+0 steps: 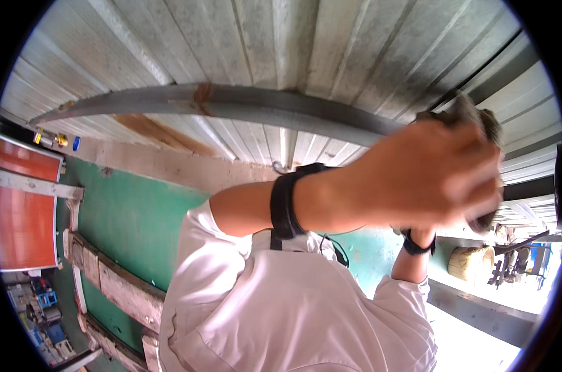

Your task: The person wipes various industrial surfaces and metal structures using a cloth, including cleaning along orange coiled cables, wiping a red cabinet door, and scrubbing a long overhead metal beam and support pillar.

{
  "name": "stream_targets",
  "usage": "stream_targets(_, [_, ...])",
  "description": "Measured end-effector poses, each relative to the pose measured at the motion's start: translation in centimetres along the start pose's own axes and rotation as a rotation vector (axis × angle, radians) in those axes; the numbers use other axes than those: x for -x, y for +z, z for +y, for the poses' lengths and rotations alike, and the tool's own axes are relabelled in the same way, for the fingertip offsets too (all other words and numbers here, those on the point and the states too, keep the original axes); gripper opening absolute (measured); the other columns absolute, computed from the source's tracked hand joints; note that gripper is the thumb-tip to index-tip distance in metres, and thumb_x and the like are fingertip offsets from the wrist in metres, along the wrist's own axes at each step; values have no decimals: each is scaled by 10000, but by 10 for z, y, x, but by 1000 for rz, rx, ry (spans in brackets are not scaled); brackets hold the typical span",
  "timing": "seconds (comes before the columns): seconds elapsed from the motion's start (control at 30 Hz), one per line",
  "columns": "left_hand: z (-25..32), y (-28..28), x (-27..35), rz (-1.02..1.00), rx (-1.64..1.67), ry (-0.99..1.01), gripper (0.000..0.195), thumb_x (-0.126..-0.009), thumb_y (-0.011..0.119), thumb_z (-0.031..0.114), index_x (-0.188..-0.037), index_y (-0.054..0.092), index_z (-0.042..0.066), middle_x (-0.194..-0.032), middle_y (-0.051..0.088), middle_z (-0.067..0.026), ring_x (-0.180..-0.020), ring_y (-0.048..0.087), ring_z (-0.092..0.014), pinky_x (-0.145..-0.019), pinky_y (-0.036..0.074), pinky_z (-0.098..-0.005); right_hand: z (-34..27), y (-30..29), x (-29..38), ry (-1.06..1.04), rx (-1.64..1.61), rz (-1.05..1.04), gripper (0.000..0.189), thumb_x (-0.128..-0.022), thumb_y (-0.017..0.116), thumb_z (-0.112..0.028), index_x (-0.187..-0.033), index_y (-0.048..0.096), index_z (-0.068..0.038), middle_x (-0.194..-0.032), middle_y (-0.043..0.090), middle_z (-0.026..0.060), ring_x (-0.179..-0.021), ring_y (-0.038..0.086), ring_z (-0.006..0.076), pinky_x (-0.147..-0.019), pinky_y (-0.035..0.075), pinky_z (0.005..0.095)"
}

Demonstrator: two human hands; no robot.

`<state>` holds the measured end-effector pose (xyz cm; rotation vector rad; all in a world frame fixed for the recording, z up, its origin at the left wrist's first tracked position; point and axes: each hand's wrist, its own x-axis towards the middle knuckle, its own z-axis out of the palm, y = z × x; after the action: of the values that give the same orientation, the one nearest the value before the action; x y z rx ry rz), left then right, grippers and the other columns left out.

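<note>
My left hand (439, 176), blurred by motion, reaches across to the right with a black band at its wrist. Its fingers are closed around a dark grey-brown, rough thing (469, 111), whose kind I cannot tell; part of it shows above the knuckles and a dark end below. Close behind the hand are corrugated metal sheets (262, 42) and a curved-looking grey metal bar (262, 100) with a rusty patch. My right hand (423, 230) is mostly hidden behind the left one; its wrist, also banded in black, shows below. What it holds cannot be seen.
A whitish wooden frame (127, 288) stands at the left before a green surface (132, 200). Farther left are an orange-red panel (25, 204) and a clutter of tools and boxes (43, 311). At the right are a pale round container (469, 262) and machinery (518, 265).
</note>
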<state>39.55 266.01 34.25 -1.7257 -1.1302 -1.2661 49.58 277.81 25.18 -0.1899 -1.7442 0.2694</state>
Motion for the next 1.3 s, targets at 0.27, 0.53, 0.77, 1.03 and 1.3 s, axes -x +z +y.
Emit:
stream_targets(0.27, [-66,-55,71,-186,-117,-311,778,-495,702,-50,-1227,504,123,-1026,532,-87,-827,581,-266,-634,510,-336,-43,89,-15,-119,112,-107,574,-638,681,-60,-1198,563,-105,-1280,464,178,-1129,456,348,-943,358,422])
stream_targets(0.53, [-83,-67,67,-12,-94,-331,676,-554,654,-63,-1200,514,79,-1004,526,-114,-863,566,-298,-667,491,-369,-62,110,-47,-225,24,-148,716,-496,561,66,-1184,583,-134,-1286,456,158,-1159,446,338,-971,339,408])
stream_targets(0.77, [-82,-32,35,16,92,-254,628,-570,672,-60,-1167,564,103,-977,575,-96,-849,583,-273,-698,493,-351,-41,87,-49,-207,184,24,730,-681,741,-136,-1304,369,-65,-1307,348,254,-1188,403,423,-975,363,483])
stream_targets(1.03, [-83,-39,67,-151,216,-325,609,-599,663,-49,-1182,549,90,-1005,572,-104,-866,582,-277,-722,496,-358,-43,93,-1,-119,296,-153,715,-710,624,-26,-1333,275,2,-1347,275,265,-1263,254,455,-1004,322,507])
stream_targets(1.3, [-95,-72,59,-132,183,-364,615,-610,601,-108,-1192,538,78,-1006,562,-126,-900,573,-306,-734,492,-370,-54,109,-33,-166,159,-223,845,-641,766,-117,-1349,306,-98,-1364,267,277,-1241,318,454,-996,339,509])
